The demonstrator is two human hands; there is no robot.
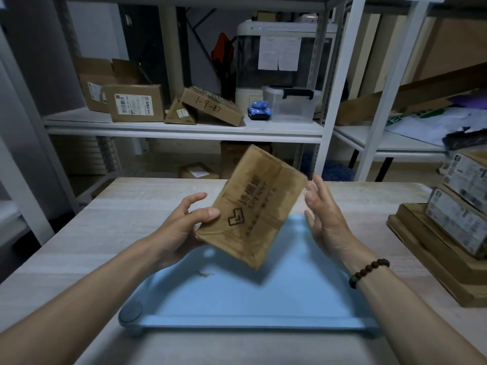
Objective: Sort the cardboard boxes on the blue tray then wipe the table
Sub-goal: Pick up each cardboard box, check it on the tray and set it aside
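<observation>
A flat brown cardboard box [254, 206] with a dark printed logo hangs tilted above the blue tray [237, 299], which lies on the light wooden table [105, 227]. My left hand [184, 227] grips the box's lower left corner, thumb on its printed face. Just right of the box's upper right edge, my right hand [324, 217] is held with fingers spread and relaxed; whether the fingertips touch the box is unclear. A bead bracelet sits on that wrist. The tray surface below the box is bare apart from a small mark.
A stack of flat cardboard boxes [448, 241] with white labels sits on the table's right side. Behind the table stand white shelves [184, 127] with several cardboard boxes, a clear plastic bin [292, 104] and a small blue toy [259, 109].
</observation>
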